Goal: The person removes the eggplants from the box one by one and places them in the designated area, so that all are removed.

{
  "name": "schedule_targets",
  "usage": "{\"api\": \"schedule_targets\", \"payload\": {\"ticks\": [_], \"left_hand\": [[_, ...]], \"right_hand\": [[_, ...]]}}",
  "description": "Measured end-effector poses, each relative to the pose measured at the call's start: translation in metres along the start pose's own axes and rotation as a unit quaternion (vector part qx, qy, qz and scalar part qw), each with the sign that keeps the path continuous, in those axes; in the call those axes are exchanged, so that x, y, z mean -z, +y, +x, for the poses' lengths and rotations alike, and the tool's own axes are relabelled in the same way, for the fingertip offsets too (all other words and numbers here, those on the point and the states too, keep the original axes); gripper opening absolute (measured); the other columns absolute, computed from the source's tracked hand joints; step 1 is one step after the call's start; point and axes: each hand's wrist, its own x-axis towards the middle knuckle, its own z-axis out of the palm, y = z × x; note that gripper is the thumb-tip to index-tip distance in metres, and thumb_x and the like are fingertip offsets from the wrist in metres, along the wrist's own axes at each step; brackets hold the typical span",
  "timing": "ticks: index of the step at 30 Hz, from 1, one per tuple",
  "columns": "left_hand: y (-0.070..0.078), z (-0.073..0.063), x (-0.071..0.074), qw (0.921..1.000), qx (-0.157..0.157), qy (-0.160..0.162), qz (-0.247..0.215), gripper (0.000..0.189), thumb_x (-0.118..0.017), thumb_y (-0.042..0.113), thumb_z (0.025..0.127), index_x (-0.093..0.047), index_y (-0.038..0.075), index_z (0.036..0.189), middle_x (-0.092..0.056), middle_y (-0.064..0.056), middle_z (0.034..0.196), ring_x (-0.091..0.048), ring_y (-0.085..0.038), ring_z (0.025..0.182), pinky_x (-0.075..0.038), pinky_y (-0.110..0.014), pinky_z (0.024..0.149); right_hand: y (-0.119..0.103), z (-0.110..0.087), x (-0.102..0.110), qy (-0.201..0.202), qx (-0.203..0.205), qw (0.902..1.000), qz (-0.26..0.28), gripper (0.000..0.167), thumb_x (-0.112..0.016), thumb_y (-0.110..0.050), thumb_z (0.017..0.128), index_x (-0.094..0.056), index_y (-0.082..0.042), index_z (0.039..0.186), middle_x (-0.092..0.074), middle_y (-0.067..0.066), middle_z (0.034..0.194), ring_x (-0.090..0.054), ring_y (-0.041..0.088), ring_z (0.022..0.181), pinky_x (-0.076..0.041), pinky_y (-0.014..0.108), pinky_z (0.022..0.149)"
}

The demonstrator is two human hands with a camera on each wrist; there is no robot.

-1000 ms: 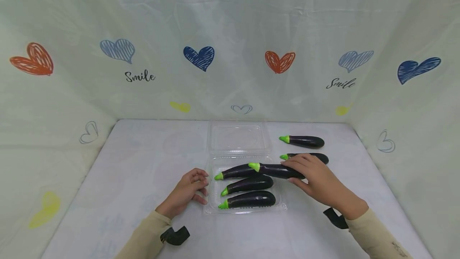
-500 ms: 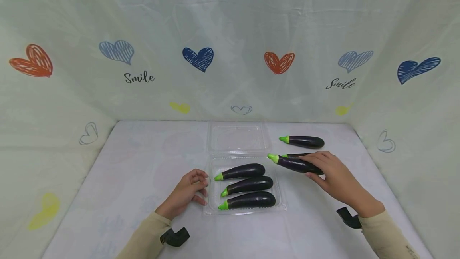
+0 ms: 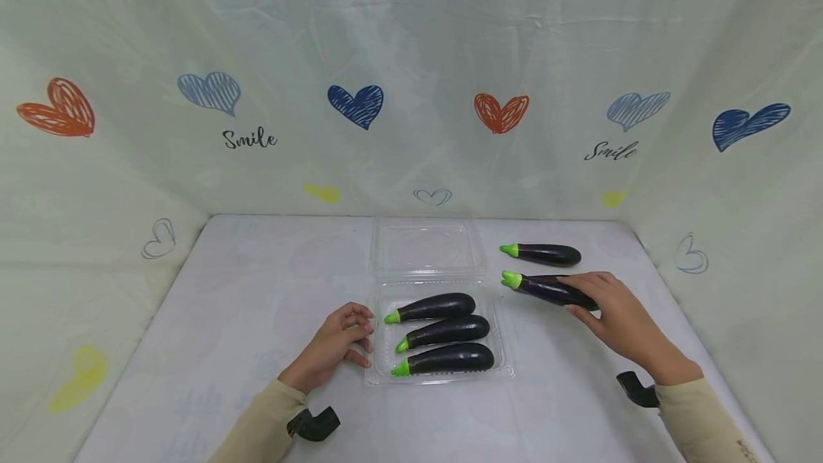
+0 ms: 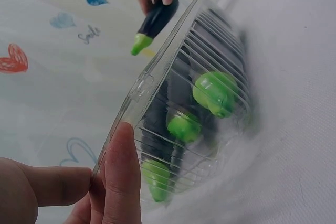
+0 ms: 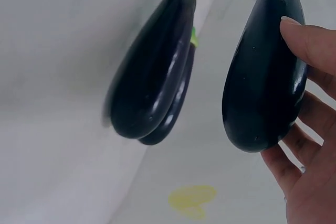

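My right hand [image 3: 617, 316] grips a dark purple eggplant [image 3: 551, 291] with a green stem, thumb and fingers around its thick end. The right wrist view shows this eggplant [image 5: 265, 72] held above the table. Beyond it, two more eggplants lie there, a nearer one [image 5: 152, 72] and a farther one [image 3: 546, 254]; the nearer is mostly hidden behind the held one in the head view. A clear plastic clamshell box [image 3: 504, 363] has three eggplants side by side in its base, stems to the left. My left hand [image 3: 341, 341] pinches the box's left rim between thumb and fingers.
The box's clear lid [image 3: 424, 245] lies folded back toward the rear of the white table [image 3: 289, 263]. A pale curtain [image 3: 411, 34] printed with hearts stands behind the table and along both sides.
My right hand has moved right with its eggplant, from over the box to above the eggplant lying on the table. The left hand has stayed at the box rim.
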Motion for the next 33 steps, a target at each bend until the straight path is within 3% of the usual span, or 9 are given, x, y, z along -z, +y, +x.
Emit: {"api": "schedule_targets", "payload": {"ticks": [24,33], "left_hand": [[0.0,0.0,0.0,0.9999,-0.009,-0.003,-0.004,0.025,-0.055,0.004,0.106,-0.046,-0.007,0.127,-0.055,-0.004,0.097,-0.061,-0.015,0.075,-0.063,-0.031,0.059],[0.001,-0.001,-0.001,1.0,-0.003,0.001,-0.004,0.025,-0.054,0.004,0.106,-0.046,-0.007,0.128,-0.055,-0.006,0.099,-0.06,-0.016,0.076,-0.063,-0.032,0.059]], "right_hand": [[0.022,-0.017,-0.027,-0.071,-0.017,0.9968,-0.034,0.049,-0.092,-0.002,0.076,-0.073,-0.003,0.121,-0.072,0.016,0.118,-0.065,0.041,0.111,-0.057,0.061,0.091],[0.026,-0.018,-0.036,-0.065,-0.003,0.9959,-0.063,0.048,-0.094,-0.002,0.074,-0.074,-0.003,0.118,-0.072,0.016,0.116,-0.065,0.04,0.11,-0.057,0.06,0.091]]}}
